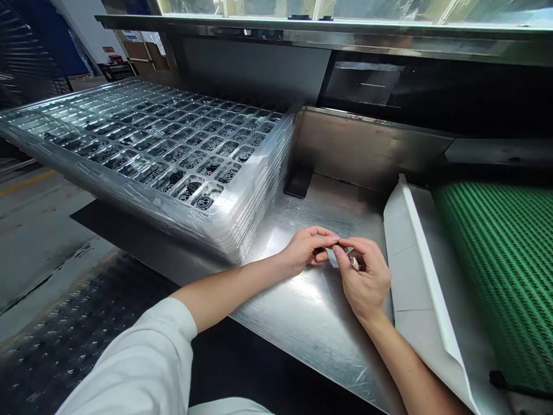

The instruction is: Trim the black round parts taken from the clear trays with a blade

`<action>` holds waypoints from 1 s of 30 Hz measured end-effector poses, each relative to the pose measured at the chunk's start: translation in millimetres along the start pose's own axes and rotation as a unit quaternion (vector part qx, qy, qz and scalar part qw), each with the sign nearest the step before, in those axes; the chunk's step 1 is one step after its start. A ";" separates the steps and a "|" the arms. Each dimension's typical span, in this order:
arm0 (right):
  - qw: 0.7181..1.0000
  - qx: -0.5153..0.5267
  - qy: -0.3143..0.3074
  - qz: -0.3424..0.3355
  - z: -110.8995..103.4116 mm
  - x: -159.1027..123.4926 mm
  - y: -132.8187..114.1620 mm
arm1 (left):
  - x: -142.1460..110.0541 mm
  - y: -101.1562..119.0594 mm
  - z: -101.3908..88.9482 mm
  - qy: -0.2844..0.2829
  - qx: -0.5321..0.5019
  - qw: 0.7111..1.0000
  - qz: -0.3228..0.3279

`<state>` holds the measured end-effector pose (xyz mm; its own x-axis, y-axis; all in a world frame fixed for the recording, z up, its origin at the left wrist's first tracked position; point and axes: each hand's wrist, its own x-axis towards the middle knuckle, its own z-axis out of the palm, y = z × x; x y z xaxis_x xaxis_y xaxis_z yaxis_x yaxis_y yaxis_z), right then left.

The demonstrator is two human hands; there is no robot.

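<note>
Above the metal work surface [302, 323], my left hand [305, 249] and my right hand [366, 272] meet at the fingertips. Both hands are closed in a pinch, and whatever sits between the tips is too small and covered to make out. A small pale object [355, 263] shows among the curled fingers of my right hand; its kind is unclear. To the left stands a stack of clear plastic trays [246, 230], its top tray divided into many pockets. Small dark ring-shaped parts [204, 200] lie in many of those pockets.
A white upright panel [417, 288] borders the work surface on the right, with a green conveyor belt [505, 276] beyond it. Behind rises a low metal wall [367, 144]. A metal ledge [302, 34] spans overhead. A dark rectangular piece [298, 182] lies near the tray stack.
</note>
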<state>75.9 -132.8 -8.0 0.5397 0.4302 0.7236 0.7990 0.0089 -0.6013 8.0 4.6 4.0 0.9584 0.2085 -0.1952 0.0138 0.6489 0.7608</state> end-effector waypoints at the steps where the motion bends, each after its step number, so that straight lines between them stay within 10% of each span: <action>1: 1.000 -0.002 0.001 0.006 -0.1 -0.5 0.1 | 0.3 0.4 -0.5 -0.003 -0.004 1.000 -0.003; 13: 0.986 0.077 0.055 0.138 -0.7 -5.4 4.7 | -3.4 2.9 0.7 -0.060 -0.014 0.998 0.029; 30: 0.983 0.104 0.017 0.149 -1.4 -0.7 -2.8 | -3.4 2.0 2.6 -0.074 0.050 0.993 0.074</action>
<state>73.6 -134.4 -6.3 0.7533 0.4120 0.5127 0.5336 0.0728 -0.8426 5.5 3.3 7.8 0.9833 0.1819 0.0099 -0.1085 0.5413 0.8338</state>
